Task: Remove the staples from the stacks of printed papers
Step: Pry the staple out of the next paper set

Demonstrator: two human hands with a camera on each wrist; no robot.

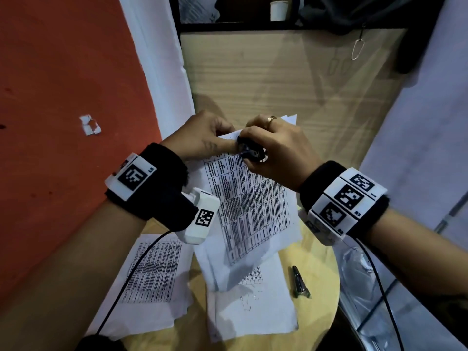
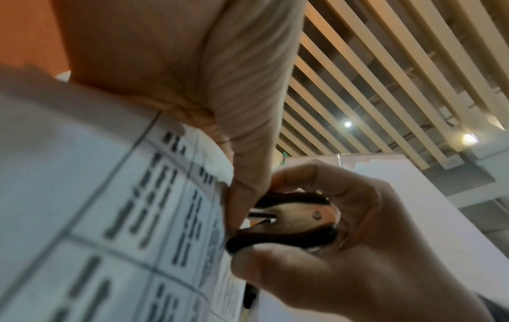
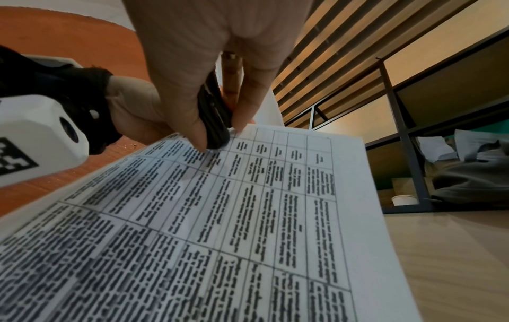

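Observation:
A stapled stack of printed papers (image 1: 250, 211) with black tables is lifted off the round table. My left hand (image 1: 202, 138) pinches its top corner between thumb and fingers. My right hand (image 1: 273, 148), wearing a ring, grips a black staple remover (image 1: 249, 150) whose claws press at that corner. In the left wrist view the staple remover (image 2: 292, 220) shows its metal jaws against the paper edge beside my left thumb (image 2: 248, 152). The right wrist view shows the staple remover (image 3: 214, 115) squeezed between my fingers over the sheet (image 3: 248, 217). The staple itself is hidden.
Two more stacks lie on the yellow round table (image 1: 321, 274): one at the left (image 1: 152, 269), one in the middle (image 1: 250, 307) with tiny loose staples on it. A metal stapler (image 1: 300, 282) lies to the right. An orange wall (image 1: 63, 97) stands left, a shelf behind.

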